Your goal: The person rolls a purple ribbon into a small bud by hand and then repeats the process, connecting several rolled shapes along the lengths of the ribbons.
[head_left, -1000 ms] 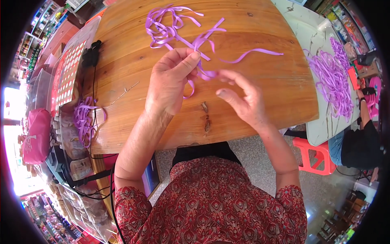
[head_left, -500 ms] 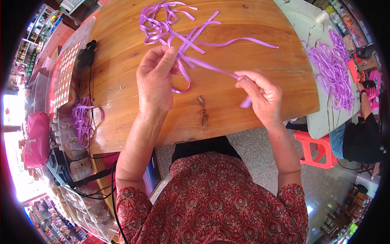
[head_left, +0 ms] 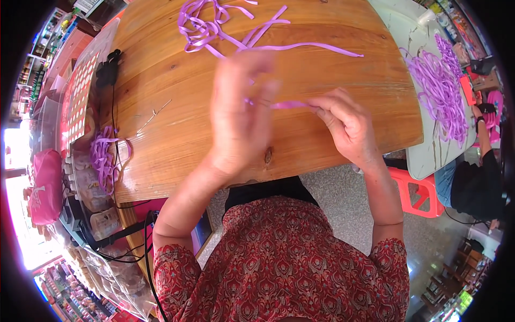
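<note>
Right hand (head_left: 348, 126) is pinched on a thin purple ribbon strip (head_left: 292, 105) above the wooden table (head_left: 161, 80). Left hand (head_left: 241, 112) is blurred; its grip cannot be told.

a ribbon strip (head_left: 292, 104) spans between both hands above the table (head_left: 161, 91), loose ribbons (head_left: 214, 27) behind.

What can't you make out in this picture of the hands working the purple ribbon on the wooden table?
- Head view: the left hand is motion-blurred, so its grip on the purple ribbon is unclear.
- The ribbon's end inside the right hand is hidden by the fingers.
- The ribbon pile at the far side of the wooden table is cut off by the top edge.
- A second person at the right is cut off by the fisheye rim.
</note>
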A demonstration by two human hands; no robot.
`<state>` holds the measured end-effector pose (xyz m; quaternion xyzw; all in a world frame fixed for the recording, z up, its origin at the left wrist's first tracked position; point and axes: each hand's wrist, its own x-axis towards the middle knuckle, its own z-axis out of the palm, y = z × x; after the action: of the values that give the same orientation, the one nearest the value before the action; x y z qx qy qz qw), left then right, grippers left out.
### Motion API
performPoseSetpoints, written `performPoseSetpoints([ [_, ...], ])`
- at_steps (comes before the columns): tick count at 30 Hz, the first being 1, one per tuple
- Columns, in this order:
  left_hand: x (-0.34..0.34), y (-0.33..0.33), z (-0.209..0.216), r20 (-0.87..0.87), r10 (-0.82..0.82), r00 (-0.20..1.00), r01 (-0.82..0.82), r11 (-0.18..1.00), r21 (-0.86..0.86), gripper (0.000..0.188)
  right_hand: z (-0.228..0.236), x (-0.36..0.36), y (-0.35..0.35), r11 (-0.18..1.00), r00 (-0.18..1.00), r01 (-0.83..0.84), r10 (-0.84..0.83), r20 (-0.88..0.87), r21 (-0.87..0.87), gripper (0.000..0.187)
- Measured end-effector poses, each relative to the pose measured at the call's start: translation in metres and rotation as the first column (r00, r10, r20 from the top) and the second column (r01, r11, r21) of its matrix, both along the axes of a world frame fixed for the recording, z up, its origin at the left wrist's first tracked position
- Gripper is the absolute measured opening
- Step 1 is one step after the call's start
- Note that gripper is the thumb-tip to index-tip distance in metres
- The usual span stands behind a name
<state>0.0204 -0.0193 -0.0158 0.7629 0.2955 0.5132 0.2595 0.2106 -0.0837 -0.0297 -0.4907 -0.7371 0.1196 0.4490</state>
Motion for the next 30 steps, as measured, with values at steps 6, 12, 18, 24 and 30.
performPoseSetpoints([
  [6,0.042,-0.017,-0.017,0.367,-0.255,0.895,0.439,0.659,-0.611,0.013,0.02,0.001,-0.007,0.973,0.989,0.12,-0.135,0.065,0.199,0.019],
  [12,0.024,-0.003,-0.017,0.05,-0.256,0.965,0.242,0.809,-0.535,0.008,0.013,0.032,-0.017,0.985,0.985,0.149,-0.155,0.075,0.088,0.019],
  [18,0.023,0.009,-0.012,-0.374,0.255,0.892,-0.082,0.904,0.42,0.024,0.009,0.031,-0.014,0.986,0.986,0.151,-0.155,0.058,0.073,0.019],
  [24,0.035,-0.012,-0.014,0.114,-0.327,0.938,0.34,0.803,-0.489,0.016,0.009,0.013,-0.008,0.981,0.993,0.064,-0.08,0.082,0.185,0.023],
  [30,0.024,-0.01,-0.019,0.289,-0.35,0.891,0.438,0.496,-0.75,0.012,0.007,0.018,-0.006,0.97,0.976,0.1,-0.139,0.167,0.22,0.023],
])
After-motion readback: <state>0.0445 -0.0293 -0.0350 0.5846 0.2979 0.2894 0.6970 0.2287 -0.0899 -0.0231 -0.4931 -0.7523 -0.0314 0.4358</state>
